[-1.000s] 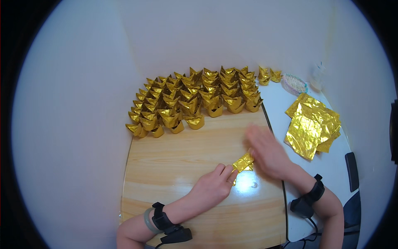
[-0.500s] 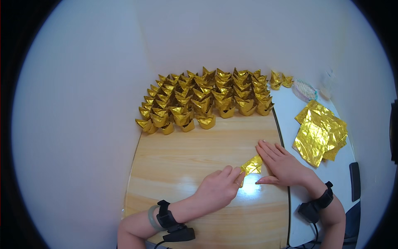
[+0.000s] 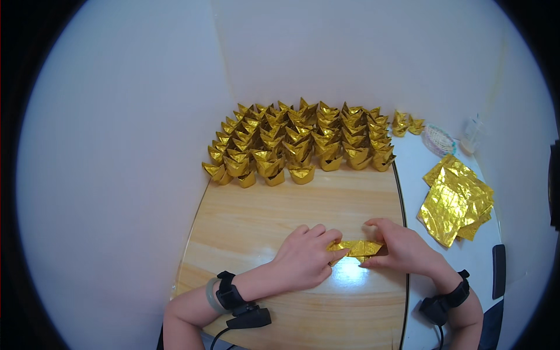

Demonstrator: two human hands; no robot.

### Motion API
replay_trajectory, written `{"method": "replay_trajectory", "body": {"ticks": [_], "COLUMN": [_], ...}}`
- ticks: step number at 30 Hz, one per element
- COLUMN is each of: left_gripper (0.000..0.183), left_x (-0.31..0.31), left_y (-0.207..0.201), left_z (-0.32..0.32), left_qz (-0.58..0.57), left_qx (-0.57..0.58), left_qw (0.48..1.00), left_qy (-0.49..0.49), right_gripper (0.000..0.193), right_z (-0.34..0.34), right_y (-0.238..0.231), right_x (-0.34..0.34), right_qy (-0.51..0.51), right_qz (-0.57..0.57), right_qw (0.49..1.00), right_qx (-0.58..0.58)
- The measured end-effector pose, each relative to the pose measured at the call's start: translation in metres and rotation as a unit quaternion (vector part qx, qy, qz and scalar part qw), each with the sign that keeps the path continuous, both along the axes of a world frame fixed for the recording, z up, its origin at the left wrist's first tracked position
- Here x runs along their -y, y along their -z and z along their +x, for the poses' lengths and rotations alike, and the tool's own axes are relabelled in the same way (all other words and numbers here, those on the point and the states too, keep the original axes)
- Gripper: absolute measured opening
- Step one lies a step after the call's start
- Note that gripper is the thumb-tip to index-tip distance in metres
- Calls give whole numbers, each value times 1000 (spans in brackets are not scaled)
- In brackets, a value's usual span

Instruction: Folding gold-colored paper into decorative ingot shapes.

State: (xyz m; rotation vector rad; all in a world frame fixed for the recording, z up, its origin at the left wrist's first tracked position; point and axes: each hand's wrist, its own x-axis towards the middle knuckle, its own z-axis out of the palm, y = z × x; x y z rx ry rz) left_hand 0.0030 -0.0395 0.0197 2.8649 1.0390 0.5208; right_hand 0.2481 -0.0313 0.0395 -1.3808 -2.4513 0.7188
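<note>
On the wooden tabletop, a small folded strip of gold foil paper (image 3: 357,248) lies between my hands. My left hand (image 3: 306,256) pinches its left end, the fingers curled over it. At the right end, my right hand (image 3: 406,248) curves round the paper, with the thumb at the near edge and the index finger raised off the far side. How firmly the right fingers grip is partly hidden by the hand. Rows of folded gold paper ingots (image 3: 300,143) stand at the back of the table.
Flat gold foil sheets (image 3: 458,201) are stacked on the white table (image 3: 423,291) to the right. Behind them sit two more gold ingots (image 3: 407,123), a woven oval basket (image 3: 438,140) and a clear bottle (image 3: 471,134). A dark bar-shaped object (image 3: 499,271) lies at the right edge.
My right hand has gone from lying flat beside the paper to curling round its right end. The paper now looks like a longer, flatter strip. The view has shifted slightly.
</note>
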Motion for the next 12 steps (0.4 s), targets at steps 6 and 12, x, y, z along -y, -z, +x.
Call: {"method": "replay_trajectory", "body": {"ticks": [6, 12], "left_gripper": [18, 19], "left_x": [-3, -7], "left_y": [5, 19], "left_z": [1, -3], "left_qz": [-19, -142], "left_qx": [49, 114], "left_qw": [998, 982], "left_qy": [-18, -47], "right_gripper": [73, 84], "right_z": [-4, -9], "right_y": [-19, 1], "right_x": [-4, 4], "right_qy": [-121, -244], "right_qz": [-224, -156], "right_qw": [965, 957], "right_qx": [59, -29]}}
